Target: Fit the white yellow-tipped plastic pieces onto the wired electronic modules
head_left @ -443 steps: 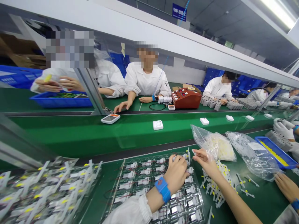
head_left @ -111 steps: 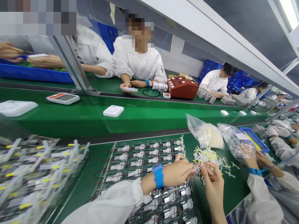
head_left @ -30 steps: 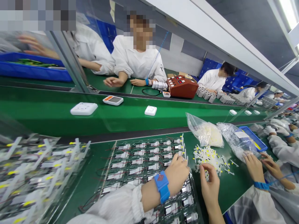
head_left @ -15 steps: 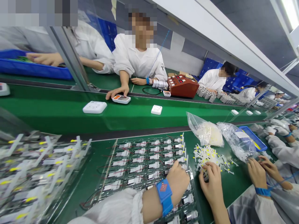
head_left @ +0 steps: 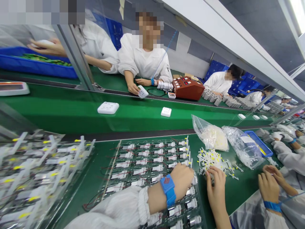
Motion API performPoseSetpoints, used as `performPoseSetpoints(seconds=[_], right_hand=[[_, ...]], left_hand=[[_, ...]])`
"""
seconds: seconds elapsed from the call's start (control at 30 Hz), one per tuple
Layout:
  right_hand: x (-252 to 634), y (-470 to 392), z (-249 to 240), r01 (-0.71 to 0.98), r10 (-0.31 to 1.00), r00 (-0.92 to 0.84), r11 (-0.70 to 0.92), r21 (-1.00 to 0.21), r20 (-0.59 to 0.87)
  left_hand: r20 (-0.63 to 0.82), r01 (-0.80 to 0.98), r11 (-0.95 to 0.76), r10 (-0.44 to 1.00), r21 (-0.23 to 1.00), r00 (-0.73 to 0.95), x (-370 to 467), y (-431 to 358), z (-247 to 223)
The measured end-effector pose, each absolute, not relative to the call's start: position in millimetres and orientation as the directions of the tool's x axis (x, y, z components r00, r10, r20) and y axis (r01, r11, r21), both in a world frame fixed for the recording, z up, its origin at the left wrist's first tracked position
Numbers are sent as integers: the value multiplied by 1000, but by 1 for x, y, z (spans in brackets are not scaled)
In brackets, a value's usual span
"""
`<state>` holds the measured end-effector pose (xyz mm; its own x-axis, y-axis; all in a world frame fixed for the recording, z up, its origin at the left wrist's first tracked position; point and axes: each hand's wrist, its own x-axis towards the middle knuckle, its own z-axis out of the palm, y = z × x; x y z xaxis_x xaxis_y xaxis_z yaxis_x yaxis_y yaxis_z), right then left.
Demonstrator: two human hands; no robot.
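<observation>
My left hand [head_left: 182,179], with a blue strap at the wrist, is over the right side of a clear tray [head_left: 200,194] of small silver motors [head_left: 157,168] with white parts and red and black wires. Its fingers curl down, and whatever is between them is hidden. To the right, the fingertips of my right hand [head_left: 216,184] touch the near edge of a pile of small white plastic pieces with yellow tips [head_left: 211,159]. Thumb and fingers come together there; I cannot see what is in the pinch.
A stacked tray [head_left: 47,181] of similar parts is at left. Behind the pile are clear bags [head_left: 212,136] and a blue bin [head_left: 259,144]. A green conveyor [head_left: 135,116] carries white devices [head_left: 108,108]. A co-worker's hands [head_left: 270,184] are close on the right; others sit opposite.
My left hand has stayed over the tray with its fingers curled. My right thumb and fingers have drawn closer together at the pile. A co-worker opposite has lifted a white device off the conveyor.
</observation>
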<state>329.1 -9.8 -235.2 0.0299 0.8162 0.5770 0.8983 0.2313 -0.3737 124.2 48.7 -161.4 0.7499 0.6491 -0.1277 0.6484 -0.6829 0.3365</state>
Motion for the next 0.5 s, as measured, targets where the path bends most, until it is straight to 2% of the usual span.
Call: performPoseSetpoints(seconds=[0.2, 0.5], right_hand=[[326, -14, -231, 850, 811, 90, 241, -469, 578], [325, -16, -231, 785, 780, 107, 314, -533, 617]], left_hand=[[38, 564, -687, 648, 458, 760, 120, 56, -163], [-79, 437, -452, 619, 777, 781, 120, 63, -157]])
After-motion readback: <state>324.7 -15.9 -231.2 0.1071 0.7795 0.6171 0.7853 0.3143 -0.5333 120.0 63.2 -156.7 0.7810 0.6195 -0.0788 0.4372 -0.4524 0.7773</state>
